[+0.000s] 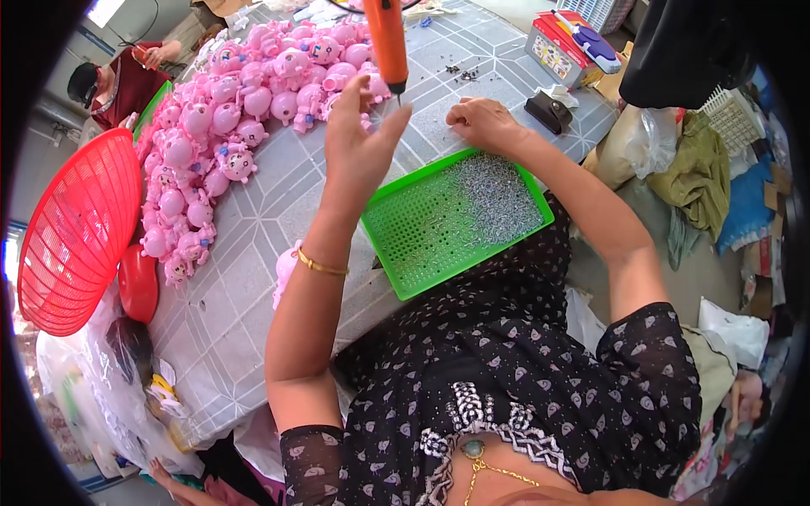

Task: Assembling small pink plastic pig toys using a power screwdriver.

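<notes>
My left hand [361, 139] is raised over the table, thumb and fingers spread, just below and left of an orange electric screwdriver [390, 42] that hangs tip down. The screwdriver is apart from my palm. My right hand [485, 125] rests at the far edge of a green perforated tray [412, 287], its fingers curled together; whatever they may pinch is too small to make out. Small silver screws [502, 202] lie heaped in the tray's right half and thinly scattered in its left. Behind my left hand spreads a large pile of pink plastic toy figures [224, 114].
A red mesh basket [80, 232] tilts at the table's left edge above a red bowl [137, 282]. One pink toy part [285, 270] sits beside my left forearm. At the far right are a dark case [548, 112] and a red box [557, 52]. Another person [126, 88] sits far left.
</notes>
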The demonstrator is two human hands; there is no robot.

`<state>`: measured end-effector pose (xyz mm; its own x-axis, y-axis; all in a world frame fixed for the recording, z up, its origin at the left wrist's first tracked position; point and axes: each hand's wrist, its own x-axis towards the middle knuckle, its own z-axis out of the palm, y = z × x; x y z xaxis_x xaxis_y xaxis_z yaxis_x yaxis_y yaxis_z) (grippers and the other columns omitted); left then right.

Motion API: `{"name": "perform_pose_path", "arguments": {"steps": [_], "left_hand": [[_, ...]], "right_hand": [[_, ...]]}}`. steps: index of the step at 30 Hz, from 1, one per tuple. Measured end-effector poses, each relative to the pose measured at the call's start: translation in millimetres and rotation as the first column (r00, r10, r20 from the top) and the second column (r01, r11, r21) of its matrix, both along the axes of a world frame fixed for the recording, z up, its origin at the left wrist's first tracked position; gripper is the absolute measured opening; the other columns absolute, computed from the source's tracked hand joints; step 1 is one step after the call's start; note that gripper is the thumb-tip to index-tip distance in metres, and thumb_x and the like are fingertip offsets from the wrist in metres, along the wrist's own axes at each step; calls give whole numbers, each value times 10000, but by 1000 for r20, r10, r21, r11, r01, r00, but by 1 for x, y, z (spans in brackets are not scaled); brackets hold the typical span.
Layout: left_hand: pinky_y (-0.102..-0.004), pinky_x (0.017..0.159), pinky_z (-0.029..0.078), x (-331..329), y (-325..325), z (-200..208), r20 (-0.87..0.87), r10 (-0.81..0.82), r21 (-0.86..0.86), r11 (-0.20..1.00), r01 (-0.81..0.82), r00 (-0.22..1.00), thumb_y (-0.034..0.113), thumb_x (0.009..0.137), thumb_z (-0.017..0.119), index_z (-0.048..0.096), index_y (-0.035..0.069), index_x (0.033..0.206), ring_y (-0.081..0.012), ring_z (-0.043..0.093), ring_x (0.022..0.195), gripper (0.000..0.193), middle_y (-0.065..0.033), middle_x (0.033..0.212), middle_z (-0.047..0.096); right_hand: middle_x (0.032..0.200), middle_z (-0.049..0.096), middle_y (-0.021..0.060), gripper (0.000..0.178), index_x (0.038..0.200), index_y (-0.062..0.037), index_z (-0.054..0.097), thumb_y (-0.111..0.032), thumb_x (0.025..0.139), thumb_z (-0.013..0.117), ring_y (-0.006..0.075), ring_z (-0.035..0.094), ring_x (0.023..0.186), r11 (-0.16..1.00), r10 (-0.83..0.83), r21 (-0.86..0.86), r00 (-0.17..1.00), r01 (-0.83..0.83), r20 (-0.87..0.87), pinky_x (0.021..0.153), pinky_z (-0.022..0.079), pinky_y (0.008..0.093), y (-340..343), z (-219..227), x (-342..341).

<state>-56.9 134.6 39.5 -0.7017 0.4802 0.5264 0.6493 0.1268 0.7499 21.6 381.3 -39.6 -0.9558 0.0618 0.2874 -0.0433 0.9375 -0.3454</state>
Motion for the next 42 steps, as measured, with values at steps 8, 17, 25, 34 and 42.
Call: {"name": "perform_pose_path", "arguments": {"steps": [8, 17, 25, 34, 42], "left_hand": [[-471, 915, 508, 34, -50, -62, -76, 57, -258, 963, -75, 995, 347, 846, 802, 567, -9, 1362, -387, 658, 1056, 670, -240, 1141, 695], [-467, 862, 513, 38, -50, -73, -17, 64, -269, 961, -66, 998, 383, 838, 809, 598, -18, 1319, -361, 668, 988, 661, -216, 1091, 708], [-417, 902, 531, 39, -55, -69, -31, 54, -266, 962, -60, 998, 303, 852, 825, 634, 17, 1307, -326, 673, 1044, 571, -198, 1119, 707], [-439, 960, 494, 36, -54, -76, -109, 82, -227, 968, -105, 991, 277, 845, 813, 646, 5, 1251, -350, 629, 1107, 517, -184, 1164, 691], [-449, 954, 487, 35, -57, -78, -115, 101, -221, 967, -125, 988, 269, 854, 798, 645, 8, 1245, -357, 628, 1092, 494, -181, 1151, 693]], "right_hand": [[1016, 722, 194, 181, 935, -57, 722, -192, 879, 615, 393, 695, 1002, 993, 4, 110, 974, -30, 227, 894, 545, 485, -5, 10, -24], [1024, 690, 209, 179, 961, -43, 661, -187, 946, 555, 395, 679, 1016, 1000, -3, 22, 993, 0, 116, 888, 532, 496, -13, 7, -38], [1017, 663, 206, 160, 1019, -18, 605, -165, 972, 564, 385, 675, 1001, 941, -50, 338, 977, -23, 205, 879, 530, 495, -23, 2, -45], [1053, 684, 252, 248, 994, 23, 592, -216, 996, 525, 373, 669, 1040, 997, 24, 66, 940, -49, 339, 895, 505, 445, -22, 28, -39], [803, 656, 96, 347, 994, 10, 677, -334, 974, 636, 142, 598, 732, 934, 358, -230, 750, -275, 557, 701, 510, 363, -36, 87, -8]]}}
